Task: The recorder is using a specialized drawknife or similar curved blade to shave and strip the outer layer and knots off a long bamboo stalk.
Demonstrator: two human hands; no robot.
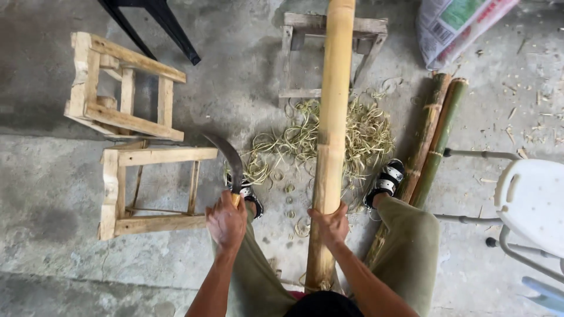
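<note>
Left hand (226, 222) closed around curved knife (229, 161), left of bamboo pole (330, 135). Right hand (330, 224) wrapped on pole, fingers curled. Pole between knees, over shavings (364, 132).

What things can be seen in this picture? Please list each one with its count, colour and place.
bamboo pole: 1, yellow-tan, centre, running away from the person
curved knife: 1, dark blade, left of the pole
wooden stools: 3, pale wood, two at left, one at top centre
bamboo shavings: a pile, pale green, on the floor around the pole
green bamboo pieces: 2, green-brown, on the floor at right
sack: 1, white and green, top right
white chair: 1, right edge
sandals: 2, black and white, on the feet
left hand: holds the knife handle
right hand: grips the pole
</note>
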